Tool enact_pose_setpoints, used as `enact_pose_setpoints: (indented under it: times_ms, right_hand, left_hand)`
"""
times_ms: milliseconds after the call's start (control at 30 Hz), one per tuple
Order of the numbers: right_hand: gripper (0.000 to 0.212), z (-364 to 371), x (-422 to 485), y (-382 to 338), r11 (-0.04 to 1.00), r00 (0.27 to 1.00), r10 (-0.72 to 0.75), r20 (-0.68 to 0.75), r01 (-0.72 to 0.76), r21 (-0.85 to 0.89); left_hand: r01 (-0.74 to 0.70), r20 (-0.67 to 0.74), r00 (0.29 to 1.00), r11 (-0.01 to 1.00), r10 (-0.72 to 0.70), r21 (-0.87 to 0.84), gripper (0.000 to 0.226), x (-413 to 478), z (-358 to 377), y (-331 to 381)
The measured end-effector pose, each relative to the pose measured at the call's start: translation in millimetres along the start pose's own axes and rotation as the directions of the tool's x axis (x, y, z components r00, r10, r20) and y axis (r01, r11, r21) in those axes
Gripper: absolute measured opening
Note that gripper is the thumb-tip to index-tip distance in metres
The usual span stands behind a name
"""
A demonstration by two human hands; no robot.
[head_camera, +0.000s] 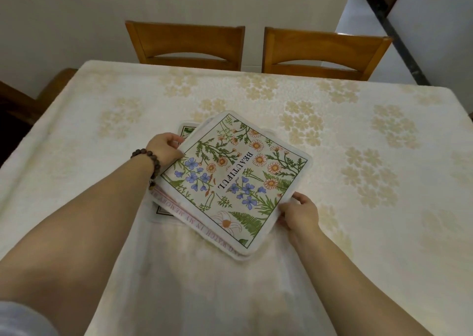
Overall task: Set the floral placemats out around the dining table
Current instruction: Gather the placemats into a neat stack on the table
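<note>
A stack of floral placemats lies skewed in the middle of the dining table. The top placemat shows blue and orange flowers, green ferns and the word BEAUTIFUL. Beneath it a second placemat with pink lettering sticks out on the near left, and a corner of another placemat shows at the far left. My left hand, with a bead bracelet on its wrist, grips the top placemat's left edge. My right hand pinches its near right edge.
The table wears a cream tablecloth with pale gold flower clusters. Two wooden chairs stand pushed in at the far side against a white wall. A dark wooden chair sits at the left end.
</note>
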State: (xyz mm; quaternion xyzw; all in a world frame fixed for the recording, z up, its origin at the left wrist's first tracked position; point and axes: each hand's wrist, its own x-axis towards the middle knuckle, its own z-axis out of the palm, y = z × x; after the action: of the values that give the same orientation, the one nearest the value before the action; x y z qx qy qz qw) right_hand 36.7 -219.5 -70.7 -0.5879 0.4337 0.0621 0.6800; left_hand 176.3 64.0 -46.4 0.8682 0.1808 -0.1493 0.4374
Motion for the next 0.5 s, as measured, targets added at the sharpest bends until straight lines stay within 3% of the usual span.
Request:
enact_pose_setpoints:
  times_ms: [100, 367, 500]
  right_hand:
    - [0.034, -3, -1, 1, 0.998, 0.999, -0.039, -0.017, 0.038, -0.059]
    - [0.022, 1, 2, -6, 0.984, 0.991, 0.092, 0.097, -0.106, 0.143]
    - [0.025, 5, 6, -21, 0.989, 0.99, 0.081, 0.12, -0.095, 0.118]
  left_hand:
    - [0.001, 0.037, 0.999, 1.0, -0.002, 0.011, 0.039, 2, 6, -3]
    - [0.009, 0.058, 0.998, 0.999, -0.011, 0.043, 0.037, 10, -5, 2]
    - [0.054, 0.09, 0.994, 0.998, -0.056, 0.023, 0.037, 10, -18, 0]
